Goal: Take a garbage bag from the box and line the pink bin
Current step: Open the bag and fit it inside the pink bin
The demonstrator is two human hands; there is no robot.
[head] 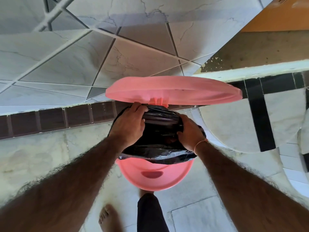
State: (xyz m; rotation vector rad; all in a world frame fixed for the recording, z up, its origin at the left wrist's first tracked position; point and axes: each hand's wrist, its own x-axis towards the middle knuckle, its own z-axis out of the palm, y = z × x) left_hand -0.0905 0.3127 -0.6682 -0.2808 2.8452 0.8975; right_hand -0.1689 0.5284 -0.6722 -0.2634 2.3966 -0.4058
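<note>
On pale floor tiles [192, 213], both hands' curled fingers [138, 108] grip the black bag [158, 153] over the pink bin [155, 181].

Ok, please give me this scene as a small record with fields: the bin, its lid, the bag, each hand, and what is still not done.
bin: pink bin, on tiled floor
lid: pink lid, raised open behind the hands
bag: black garbage bag, bunched over the bin opening
left hand: left hand grips the bag at its far left
right hand: right hand grips the bag at its right
not done: near rim still bare pink
</note>
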